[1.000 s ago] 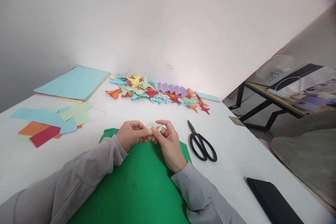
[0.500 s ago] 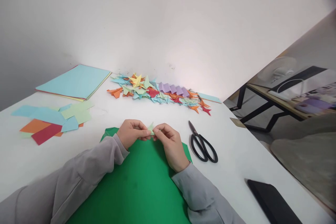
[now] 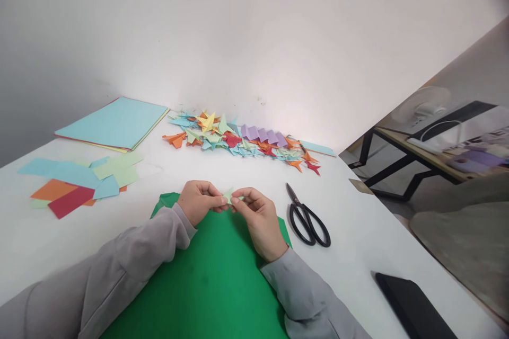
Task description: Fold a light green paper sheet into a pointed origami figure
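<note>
Between my fingertips is a small light green folded paper (image 3: pixel 228 194), mostly covered by my thumbs. My left hand (image 3: pixel 201 202) pinches its left side, and my right hand (image 3: pixel 257 218) pinches its right side. Both hands are over the far edge of a large green sheet (image 3: pixel 207 275). Black-handled scissors (image 3: pixel 306 218) lie just right of my right hand, points away from me. Beyond my hands, a long row of folded paper stars and similar shapes (image 3: pixel 231 140) in several colours lies along the wall.
Loose cut paper pieces (image 3: pixel 75 172) are scattered on the left of the white table (image 3: pixel 159 169). Behind them lies a stack of large coloured sheets (image 3: pixel 115 123). A black flat object (image 3: pixel 413 304) sits at the right front. Another table (image 3: pixel 413 153) stands beyond the right edge.
My right fingers have shifted very slightly on the light green paper, and a little more of it shows between my hands. The other things lie as before.
</note>
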The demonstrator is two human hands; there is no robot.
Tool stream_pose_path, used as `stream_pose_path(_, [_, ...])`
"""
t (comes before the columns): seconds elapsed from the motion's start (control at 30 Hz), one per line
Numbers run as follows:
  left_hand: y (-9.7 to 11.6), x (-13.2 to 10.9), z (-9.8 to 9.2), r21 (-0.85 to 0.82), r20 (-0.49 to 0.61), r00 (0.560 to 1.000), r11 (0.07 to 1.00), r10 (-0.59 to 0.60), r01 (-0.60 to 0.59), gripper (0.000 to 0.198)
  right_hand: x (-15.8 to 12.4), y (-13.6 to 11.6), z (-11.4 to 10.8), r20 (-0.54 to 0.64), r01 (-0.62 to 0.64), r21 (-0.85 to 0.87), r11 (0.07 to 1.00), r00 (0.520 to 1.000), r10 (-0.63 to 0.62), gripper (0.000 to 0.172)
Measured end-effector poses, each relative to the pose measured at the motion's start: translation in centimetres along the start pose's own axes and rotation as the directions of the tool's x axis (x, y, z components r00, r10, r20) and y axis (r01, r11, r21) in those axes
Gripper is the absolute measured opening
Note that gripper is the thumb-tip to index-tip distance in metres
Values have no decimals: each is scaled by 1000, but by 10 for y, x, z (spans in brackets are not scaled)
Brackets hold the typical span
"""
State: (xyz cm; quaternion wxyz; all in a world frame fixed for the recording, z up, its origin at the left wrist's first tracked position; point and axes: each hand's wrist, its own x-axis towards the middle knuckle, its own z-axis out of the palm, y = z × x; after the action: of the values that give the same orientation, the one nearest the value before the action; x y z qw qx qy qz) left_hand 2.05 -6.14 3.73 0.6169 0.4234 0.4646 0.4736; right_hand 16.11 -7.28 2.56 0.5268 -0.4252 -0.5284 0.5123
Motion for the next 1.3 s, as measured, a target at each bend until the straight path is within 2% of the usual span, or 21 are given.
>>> stream_pose_path(0.23, [7, -2, -2, 55, 41, 994, 993, 104, -107, 19, -2, -3, 1, -18, -35, -40, 999, 999, 34, 23])
stream_pose_path(0.33, [7, -2, -3, 65, 32, 990, 988, 136, -138, 26, -3, -4, 1, -4, -3, -50, 999, 1000, 3, 21])
stream_pose_path(0.4, [7, -3, -3, 132, 35, 984, 975, 177, -181, 30, -3, -5, -1, -7, 43, -62, 997, 999, -44, 24])
stream_pose_path(0.5, [6, -6, -3, 304, 83, 949, 899, 305, -316, 26, -1, -6, -6, 8, 105, -124, 987, 994, -105, 30])
stream_pose_path(0.6, [5, -8, -6, 443, 186, 889, 772, 418, -456, 22, 1, -6, -11, 113, 159, -233, 959, 984, -136, 16])
stream_pose_path(0.7, [5, -9, -9, 490, 267, 855, 702, 444, -517, 24, 1, -6, -14, 157, 174, -280, 944, 979, -134, 12])
stream_pose_path(0.8, [7, -10, -10, 492, 295, 850, 694, 435, -526, 25, 0, -7, -13, 153, 157, -268, 951, 981, -118, 11])
stream_pose_path(1.13, [9, -11, -8, 438, 309, 867, 751, 390, -494, 23, -3, -13, -9, 146, 162, -295, 942, 982, -123, 13])
stream_pose_path(1.3, [11, -10, -8, 402, 310, 897, 811, 316, -425, 23, -3, -11, -10, 134, 162, -311, 936, 983, -126, 13])
